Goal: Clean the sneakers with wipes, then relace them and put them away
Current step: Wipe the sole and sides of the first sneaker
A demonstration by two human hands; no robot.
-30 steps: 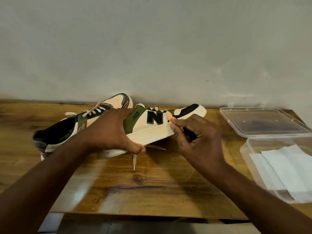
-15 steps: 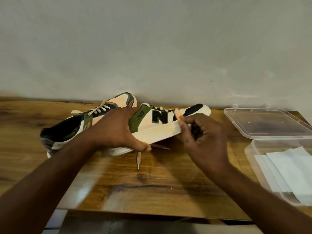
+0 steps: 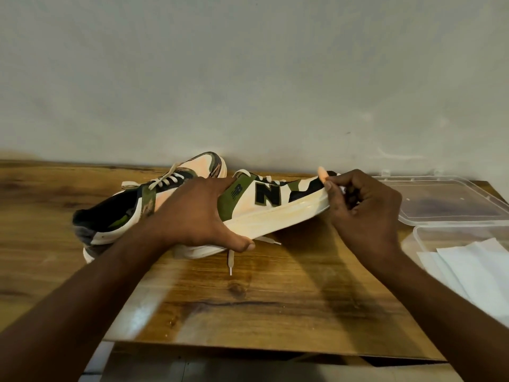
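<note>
My left hand [image 3: 198,216] grips the near sneaker [image 3: 264,208] around its heel and sole, holding it tilted with the toe raised to the right. It is cream, green and black with a black N. My right hand [image 3: 360,208] has curled fingers at the toe end of the sole and pinches a small pale wipe [image 3: 321,173], of which only a tip shows. The sole looks wet and shiny. The sneaker's loose lace end [image 3: 230,261] hangs to the table. The second sneaker [image 3: 176,186] lies behind, laced, partly hidden by my left hand.
A clear plastic box [image 3: 429,235] with white wipes [image 3: 473,271] stands at the right edge, its lid [image 3: 446,199] open behind it. The wooden table [image 3: 248,304] ends close in front of me and meets a grey wall behind the sneakers.
My right hand has slid along the sole from the middle to the toe end. My left hand has kept its grip on the sneaker.
</note>
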